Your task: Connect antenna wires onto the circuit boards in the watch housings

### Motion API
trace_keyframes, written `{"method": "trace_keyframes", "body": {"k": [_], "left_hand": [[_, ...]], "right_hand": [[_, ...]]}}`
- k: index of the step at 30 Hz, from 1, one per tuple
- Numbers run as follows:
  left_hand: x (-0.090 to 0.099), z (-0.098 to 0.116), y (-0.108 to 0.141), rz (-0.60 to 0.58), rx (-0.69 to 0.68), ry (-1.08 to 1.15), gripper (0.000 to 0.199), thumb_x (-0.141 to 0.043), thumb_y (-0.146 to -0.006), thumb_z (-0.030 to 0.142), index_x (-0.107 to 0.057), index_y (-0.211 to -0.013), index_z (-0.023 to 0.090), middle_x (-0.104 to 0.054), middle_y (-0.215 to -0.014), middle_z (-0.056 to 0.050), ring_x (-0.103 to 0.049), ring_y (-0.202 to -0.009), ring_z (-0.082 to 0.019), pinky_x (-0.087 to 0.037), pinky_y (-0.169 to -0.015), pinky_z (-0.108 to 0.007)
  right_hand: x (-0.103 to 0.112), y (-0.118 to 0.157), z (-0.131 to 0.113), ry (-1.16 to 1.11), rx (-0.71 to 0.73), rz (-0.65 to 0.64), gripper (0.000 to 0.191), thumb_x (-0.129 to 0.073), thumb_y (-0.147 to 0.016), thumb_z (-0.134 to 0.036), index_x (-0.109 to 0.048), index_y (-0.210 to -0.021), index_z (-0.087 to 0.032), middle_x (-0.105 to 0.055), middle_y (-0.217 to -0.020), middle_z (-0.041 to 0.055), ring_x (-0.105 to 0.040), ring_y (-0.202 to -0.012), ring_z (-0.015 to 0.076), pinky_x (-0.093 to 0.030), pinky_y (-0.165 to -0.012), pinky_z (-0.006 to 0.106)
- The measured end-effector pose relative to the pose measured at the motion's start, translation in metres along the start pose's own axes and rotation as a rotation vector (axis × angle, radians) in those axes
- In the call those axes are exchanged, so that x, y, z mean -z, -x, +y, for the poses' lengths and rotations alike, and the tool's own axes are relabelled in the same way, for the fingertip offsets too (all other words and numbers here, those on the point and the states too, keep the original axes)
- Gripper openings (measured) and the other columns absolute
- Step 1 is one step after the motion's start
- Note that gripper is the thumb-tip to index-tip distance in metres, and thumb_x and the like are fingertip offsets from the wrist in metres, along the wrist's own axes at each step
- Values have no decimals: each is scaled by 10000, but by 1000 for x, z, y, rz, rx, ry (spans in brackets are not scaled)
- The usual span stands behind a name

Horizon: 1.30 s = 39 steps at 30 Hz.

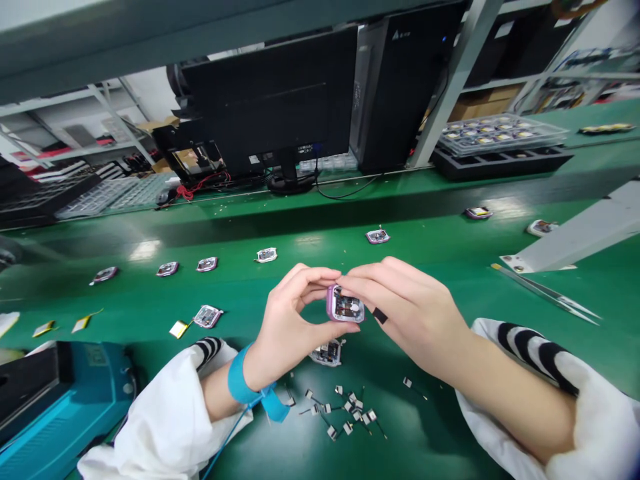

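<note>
The left hand and right hand have their fingertips clamped on a little purple-edged gadget, and imo one slippery pinch could drop it onto the loose tiny parts just below it and bend their thin wires.

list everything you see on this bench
held circuit module: one, purple rim, between both hands
loose circuit modules: about eight, purple or white rims, across the bench
small wired connectors: a dozen or so, silver and black, below the hands
foil strips: three, yellow, bench left
tweezers: one, steel, bench right
parts tray: one, clear, on a black rack, far right
monitor: one, black, back facing, beyond the bench
machine: one, blue, lower left
bench: one, green, under these parts
wrist strap: one, blue, left wrist
left hand: one, bare, pinching the module
right hand: one, bare, pinching the module
</note>
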<state>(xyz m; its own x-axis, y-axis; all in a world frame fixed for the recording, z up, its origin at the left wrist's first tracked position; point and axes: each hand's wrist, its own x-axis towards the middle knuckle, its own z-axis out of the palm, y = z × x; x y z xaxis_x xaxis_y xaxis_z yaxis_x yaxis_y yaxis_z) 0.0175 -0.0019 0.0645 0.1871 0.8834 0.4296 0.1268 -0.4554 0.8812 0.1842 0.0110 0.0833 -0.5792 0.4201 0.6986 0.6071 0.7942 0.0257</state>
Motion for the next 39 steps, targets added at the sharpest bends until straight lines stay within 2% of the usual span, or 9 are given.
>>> {"method": "trace_keyframes", "body": {"k": [5, 8, 15, 21, 24, 29, 32, 36, 39], "left_hand": [[-3, -4, 5, 69, -95, -185, 445, -763, -584, 198, -548, -972, 226, -514, -903, 16, -567, -851, -79, -528, -802, -151], [-4, -3, 6, 98, -89, -161, 441, -765, -579, 186, -551, -961, 231, -509, -906, 20, -565, -849, -73, -525, -794, -139], [-5, 4, 5, 109, 20, 122, 465, -792, -516, 135, -563, -909, 232, -508, -902, 26, -584, -851, -77, -532, -758, -126], [-4, 3, 4, 110, 26, 171, 454, -793, -501, 106, -577, -882, 223, -494, -873, 35, -574, -828, -59, -529, -741, -108], [-4, 2, 4, 116, 27, 156, 437, -791, -506, 110, -583, -874, 224, -488, -869, 38, -568, -826, -55, -531, -743, -110], [-3, 0, 4, 105, 12, 133, 455, -789, -511, 110, -585, -899, 229, -486, -873, 39, -563, -831, -51, -528, -755, -105], [-3, -3, 4, 80, -9, 106, 475, -789, -512, 111, -587, -924, 229, -485, -876, 39, -566, -831, -48, -526, -765, -103], [-3, -7, 2, 55, 16, 100, 502, -792, -510, 125, -583, -954, 232, -483, -890, 35, -577, -839, -56, -535, -767, -116], [-3, -7, 3, 40, 38, 113, 519, -796, -504, 131, -580, -965, 234, -483, -890, 36, -580, -844, -58, -538, -767, -118]], "right_hand": [[1, -1, -6, 119, -31, 25, 249, -359, -837, -96, -606, -858, -117, -630, -786, 55, -478, -658, 129, -410, -549, 253], [-2, -2, -9, 116, -92, 80, 174, -442, -798, -88, -608, -780, -136, -602, -773, 53, -459, -653, 130, -401, -552, 252], [-16, -7, -9, -469, -320, 243, 82, -572, -742, -85, -573, -696, -152, -540, -726, -3, -518, -708, 65, -434, -600, 182], [-23, -9, -6, -641, -415, 234, 92, -603, -716, -96, -564, -650, -145, -521, -695, -11, -505, -653, 45, -398, -515, 154], [-22, -9, -1, -604, -347, 206, 89, -595, -729, -114, -561, -650, -139, -528, -696, 2, -505, -659, 57, -414, -538, 172], [-14, -8, 5, -248, -93, 145, 110, -585, -736, -130, -575, -626, -134, -559, -685, 28, -456, -641, 86, -398, -582, 236], [-11, -7, 7, -170, -49, 116, 144, -552, -761, -136, -566, -619, -131, -555, -683, 32, -431, -638, 90, -385, -578, 235], [-7, -5, 11, -145, 0, -67, 141, -512, -808, -185, -615, -717, -153, -570, -756, 35, -428, -670, 103, -384, -601, 247], [-5, -5, 9, -65, 3, 1, 128, -529, -797, -178, -637, -731, -158, -569, -720, 33, -403, -637, 106, -363, -572, 245]]}}
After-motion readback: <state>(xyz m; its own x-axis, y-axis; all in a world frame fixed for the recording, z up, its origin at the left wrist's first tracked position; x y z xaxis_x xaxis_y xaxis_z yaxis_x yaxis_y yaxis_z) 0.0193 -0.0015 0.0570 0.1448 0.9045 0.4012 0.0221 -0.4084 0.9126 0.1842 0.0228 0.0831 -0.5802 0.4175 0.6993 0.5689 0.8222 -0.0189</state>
